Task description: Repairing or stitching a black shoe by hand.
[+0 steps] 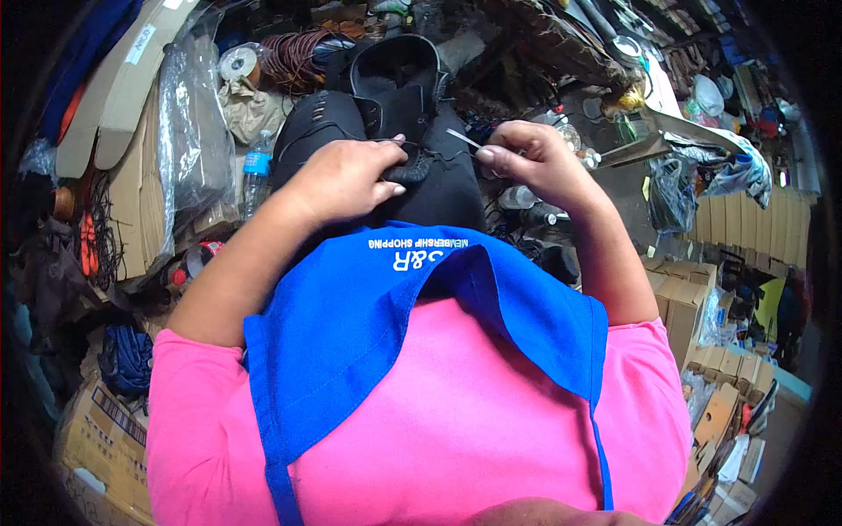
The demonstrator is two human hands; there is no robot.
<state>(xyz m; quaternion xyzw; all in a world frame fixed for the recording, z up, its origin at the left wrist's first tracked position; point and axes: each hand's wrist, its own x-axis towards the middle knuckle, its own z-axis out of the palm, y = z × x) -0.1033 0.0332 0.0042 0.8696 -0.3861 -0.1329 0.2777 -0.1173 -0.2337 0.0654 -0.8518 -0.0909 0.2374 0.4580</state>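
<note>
A black boot (403, 110) lies across my lap, its opening away from me and its toe toward my apron. My left hand (351, 175) is closed over the toe end from the left, thumb and fingers gripping it. To the right of the boot, my right hand (531, 159) is raised and pinches a thin silvery strip-like tool (462, 138); its tip points left toward the boot. Dark thread (447, 156) runs near the boot's toe between the hands. Where the thread ends is too fine to tell.
At left stand a water bottle (257, 162), cardboard sheets (132, 202) and plastic wrapping (189, 123). A thread spool (239, 63) and a coil of brown cord (303, 61) lie beyond. Boxes (680, 302) and clutter fill the right side. My blue apron (351, 333) covers my lap.
</note>
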